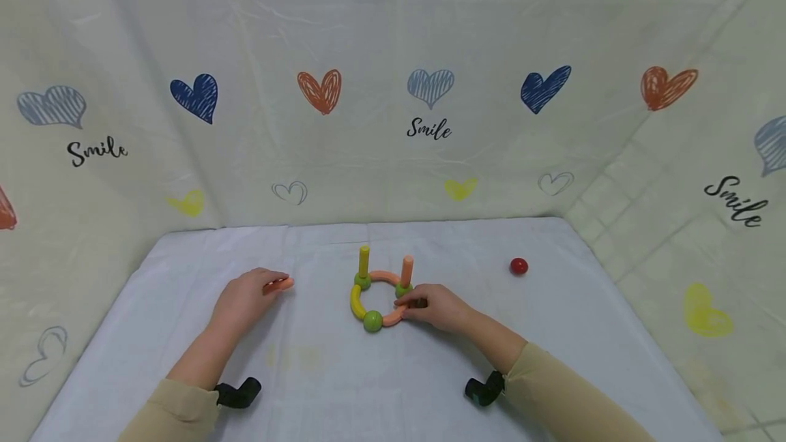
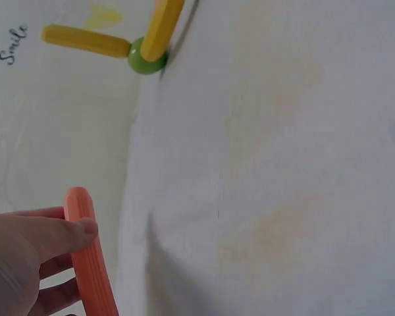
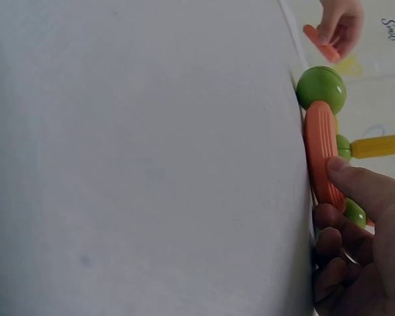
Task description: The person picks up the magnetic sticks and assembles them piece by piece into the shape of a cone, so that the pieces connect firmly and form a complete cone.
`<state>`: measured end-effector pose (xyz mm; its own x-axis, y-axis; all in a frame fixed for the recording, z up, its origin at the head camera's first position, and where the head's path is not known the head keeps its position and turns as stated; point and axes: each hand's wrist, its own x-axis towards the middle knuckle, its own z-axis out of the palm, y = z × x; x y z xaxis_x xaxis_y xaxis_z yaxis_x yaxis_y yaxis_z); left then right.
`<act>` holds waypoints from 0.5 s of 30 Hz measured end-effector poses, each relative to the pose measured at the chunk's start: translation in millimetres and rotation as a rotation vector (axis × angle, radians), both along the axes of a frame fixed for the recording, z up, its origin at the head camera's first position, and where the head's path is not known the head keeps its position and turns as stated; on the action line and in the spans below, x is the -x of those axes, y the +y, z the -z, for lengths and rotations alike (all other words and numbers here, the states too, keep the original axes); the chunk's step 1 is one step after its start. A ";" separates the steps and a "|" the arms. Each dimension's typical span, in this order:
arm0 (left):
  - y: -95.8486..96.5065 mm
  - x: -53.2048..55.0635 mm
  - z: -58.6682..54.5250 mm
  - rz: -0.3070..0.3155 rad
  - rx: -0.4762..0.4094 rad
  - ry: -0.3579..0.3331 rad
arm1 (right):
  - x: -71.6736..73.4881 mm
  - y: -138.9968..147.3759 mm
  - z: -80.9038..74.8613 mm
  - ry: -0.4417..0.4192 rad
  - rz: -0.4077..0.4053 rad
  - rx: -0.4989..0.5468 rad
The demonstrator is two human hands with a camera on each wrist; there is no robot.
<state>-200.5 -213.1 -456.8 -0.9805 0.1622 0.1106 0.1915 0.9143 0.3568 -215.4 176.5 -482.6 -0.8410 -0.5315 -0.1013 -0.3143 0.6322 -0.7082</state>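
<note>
My left hand (image 1: 245, 299) pinches a ridged orange stick (image 2: 92, 263) between thumb and fingers, above the left part of the table. To its right, a ring of curved pieces and green balls lies on the cloth. My right hand (image 1: 442, 307) grips the ring's near right curved orange piece (image 3: 319, 141), thumb on its ridged side. That piece meets the front green ball (image 1: 372, 321). A curved yellow piece (image 1: 356, 302) forms the ring's left side. A yellow stick (image 1: 364, 261) and an orange stick (image 1: 407, 270) stand upright on the two back green balls.
A red ball (image 1: 518, 266) lies alone toward the back right of the white-clothed table (image 1: 344, 394). Behind and beside the table hangs a pale curtain (image 1: 381, 33) printed with hearts. A black wrist camera (image 1: 239, 393) sits at my left cuff, another (image 1: 485, 389) at my right.
</note>
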 end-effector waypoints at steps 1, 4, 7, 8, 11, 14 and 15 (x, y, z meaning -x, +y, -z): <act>2.9 -2.1 -1.3 0.006 -0.007 0.006 | -0.1 0.0 0.3 -0.002 0.000 0.002; 13.1 -9.1 -5.7 0.012 -0.043 0.018 | -0.4 0.0 0.5 -0.008 0.000 0.003; 24.9 -15.1 -10.0 0.006 -0.094 0.007 | -0.5 -0.2 0.4 -0.013 0.000 0.004; 29.1 -16.7 -11.2 0.003 -0.113 0.002 | -0.4 -0.3 0.2 -0.014 0.000 0.004; 42.1 -19.6 -13.5 -0.005 -0.176 -0.017 | -0.5 -0.4 -0.4 -0.018 0.003 0.009; 55.1 -21.1 -14.0 0.000 -0.232 -0.024 | -0.8 -0.5 -1.3 -0.024 0.005 0.011; 59.2 -21.7 -13.6 0.003 -0.251 -0.024 | -0.8 -0.6 -1.5 -0.027 0.007 0.011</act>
